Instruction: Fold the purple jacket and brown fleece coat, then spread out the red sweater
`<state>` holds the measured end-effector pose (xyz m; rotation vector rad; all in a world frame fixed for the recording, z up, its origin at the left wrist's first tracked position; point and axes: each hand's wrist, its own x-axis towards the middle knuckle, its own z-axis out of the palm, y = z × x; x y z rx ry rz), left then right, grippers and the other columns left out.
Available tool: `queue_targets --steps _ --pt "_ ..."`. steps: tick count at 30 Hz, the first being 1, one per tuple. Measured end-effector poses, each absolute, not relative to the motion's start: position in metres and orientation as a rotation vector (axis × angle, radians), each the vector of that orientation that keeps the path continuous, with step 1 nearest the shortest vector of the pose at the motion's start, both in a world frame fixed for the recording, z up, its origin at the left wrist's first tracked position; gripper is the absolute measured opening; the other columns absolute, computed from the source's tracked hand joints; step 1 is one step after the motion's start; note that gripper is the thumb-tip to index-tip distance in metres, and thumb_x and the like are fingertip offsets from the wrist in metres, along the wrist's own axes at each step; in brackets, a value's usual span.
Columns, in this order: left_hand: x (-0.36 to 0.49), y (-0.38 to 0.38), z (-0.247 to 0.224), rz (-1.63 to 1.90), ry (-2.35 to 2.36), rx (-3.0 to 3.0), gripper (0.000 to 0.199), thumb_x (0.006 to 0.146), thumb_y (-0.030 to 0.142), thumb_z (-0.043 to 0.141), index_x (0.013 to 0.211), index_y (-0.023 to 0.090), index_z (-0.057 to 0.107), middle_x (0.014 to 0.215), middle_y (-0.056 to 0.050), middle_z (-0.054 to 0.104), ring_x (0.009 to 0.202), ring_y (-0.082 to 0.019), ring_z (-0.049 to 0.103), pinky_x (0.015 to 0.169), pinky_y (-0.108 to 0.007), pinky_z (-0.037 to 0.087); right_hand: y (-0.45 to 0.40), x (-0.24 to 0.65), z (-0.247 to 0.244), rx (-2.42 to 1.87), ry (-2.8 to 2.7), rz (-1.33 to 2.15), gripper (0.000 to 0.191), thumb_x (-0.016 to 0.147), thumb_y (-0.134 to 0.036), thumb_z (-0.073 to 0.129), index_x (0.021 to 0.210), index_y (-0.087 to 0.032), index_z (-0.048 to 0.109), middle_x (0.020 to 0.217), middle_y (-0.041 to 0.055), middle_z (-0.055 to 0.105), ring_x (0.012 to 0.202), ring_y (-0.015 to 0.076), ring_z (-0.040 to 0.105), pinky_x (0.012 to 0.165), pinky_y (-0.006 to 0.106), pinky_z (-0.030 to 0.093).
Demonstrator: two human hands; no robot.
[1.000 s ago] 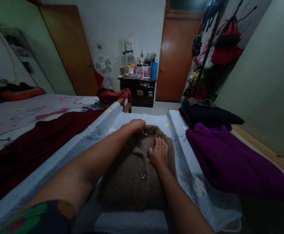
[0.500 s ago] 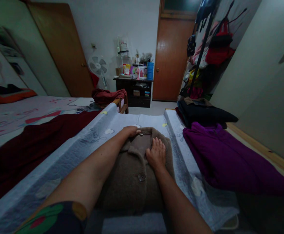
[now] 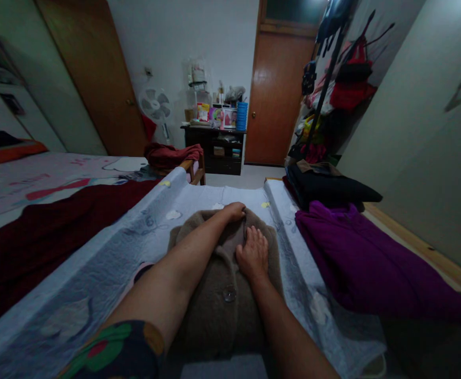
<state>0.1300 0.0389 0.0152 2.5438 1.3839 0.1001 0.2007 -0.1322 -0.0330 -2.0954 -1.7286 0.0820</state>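
Observation:
A brown fuzzy coat [image 3: 210, 310] with a large round button lies folded on the pale blue bedding [image 3: 135, 247], its collar at the far end. My left hand [image 3: 235, 211] is closed on the collar's edge, its fingertips partly hidden. Just to the right and nearer, my right hand [image 3: 254, 251] rests flat on the coat's right side, fingers slightly spread. My left forearm crosses over the coat's left part and hides some of it.
Right of the bedding's raised edge lie a purple garment [image 3: 364, 258] and a stack of dark folded clothes [image 3: 329, 184]. A dark red cloth [image 3: 64, 226] covers the left side. Beyond stand a dark cabinet [image 3: 210, 138] and a fan [image 3: 156, 105].
My left hand has moved right along the collar, closer to my right hand. More of the coat's left shoulder now shows. My right hand stays in about the same place.

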Motion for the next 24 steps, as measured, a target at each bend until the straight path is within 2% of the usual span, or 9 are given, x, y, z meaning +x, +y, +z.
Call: queue_targets --steps 3,7,15,19,24 --pt "0.13 0.041 0.008 0.075 1.404 2.552 0.033 0.094 0.036 0.057 0.121 0.018 0.058 0.123 -0.009 0.059 0.104 -0.021 0.061 0.088 -0.042 0.053 -0.132 0.201 -0.034 -2.094 -1.729 0.074 0.065 0.084 -0.029 0.043 0.146 -0.009 0.041 0.154 0.0103 0.035 0.144 0.0261 0.025 0.117 0.04 0.014" --pt "0.128 0.036 -0.002 0.061 1.468 2.557 0.029 0.097 0.034 0.046 0.117 0.02 0.061 0.121 -0.009 0.064 0.108 -0.02 0.061 0.091 -0.032 0.049 -0.132 0.201 -0.034 -2.096 -1.73 0.094 0.065 0.084 -0.029 0.043 0.146 -0.009 0.041 0.155 0.0098 0.035 0.144 0.0262 0.025 0.117 0.039 0.013" --pt "0.096 0.031 0.013 -0.038 1.63 2.535 0.052 0.096 0.055 0.032 0.122 0.018 0.059 0.125 -0.015 0.064 0.112 -0.026 0.062 0.089 -0.035 0.048 -0.133 0.201 -0.032 -2.094 -1.72 0.101 0.064 0.084 -0.028 0.041 0.145 -0.009 0.041 0.154 0.0093 0.035 0.144 0.0255 0.025 0.118 0.038 0.011" --pt "0.047 0.04 0.03 -0.215 1.641 2.479 0.048 0.091 0.053 0.045 0.115 0.017 0.065 0.122 -0.014 0.067 0.107 -0.024 0.064 0.084 -0.028 0.048 -0.132 0.2 -0.032 -2.105 -1.704 0.111 0.064 0.084 -0.028 0.042 0.145 -0.008 0.042 0.153 0.0095 0.037 0.143 0.0258 0.026 0.118 0.038 0.011" --pt "0.002 0.043 0.034 -0.314 1.661 2.431 0.034 0.085 0.039 0.057 0.108 0.016 0.07 0.118 -0.009 0.07 0.1 -0.021 0.066 0.081 -0.024 0.048 -0.13 0.201 -0.034 -2.105 -1.723 0.085 0.063 0.084 -0.028 0.043 0.144 -0.009 0.043 0.153 0.0099 0.039 0.143 0.0258 0.028 0.117 0.038 0.012"
